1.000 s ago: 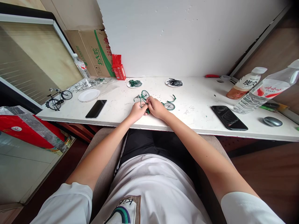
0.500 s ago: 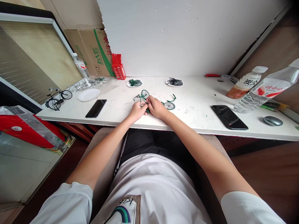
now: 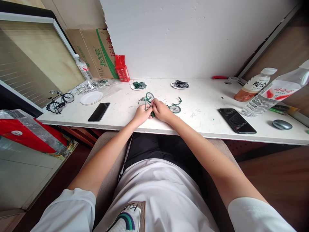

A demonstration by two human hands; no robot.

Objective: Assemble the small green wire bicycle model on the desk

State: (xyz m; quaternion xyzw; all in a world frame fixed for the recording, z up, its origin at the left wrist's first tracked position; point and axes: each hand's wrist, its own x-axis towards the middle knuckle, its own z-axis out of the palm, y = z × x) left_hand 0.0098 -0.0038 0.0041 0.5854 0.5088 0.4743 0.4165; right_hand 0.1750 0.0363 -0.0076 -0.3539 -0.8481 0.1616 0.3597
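Note:
Both my hands meet close to the table's front edge, closed around a green model bicycle [image 3: 150, 97]. My left hand [image 3: 142, 115] pinches its frame from the left, below the handlebar. From the right, my right hand [image 3: 162, 111] presses its fingers on the same frame, and most of the gripped part is hidden. The front wheel and silver handlebar stick out beyond my fingers. Just right of my right hand lies a loose green wheel [image 3: 175, 109], with a curved green piece [image 3: 179, 101] beside it.
Paper plates with green parts [image 3: 139, 85] and black parts [image 3: 180, 84] stand at the back. A black model bicycle [image 3: 59, 102], stacked white plates [image 3: 91, 98] and a phone [image 3: 99, 112] are leftward. Another phone [image 3: 237, 121], a mouse [image 3: 282, 124] and bottles [image 3: 256, 84] are at right.

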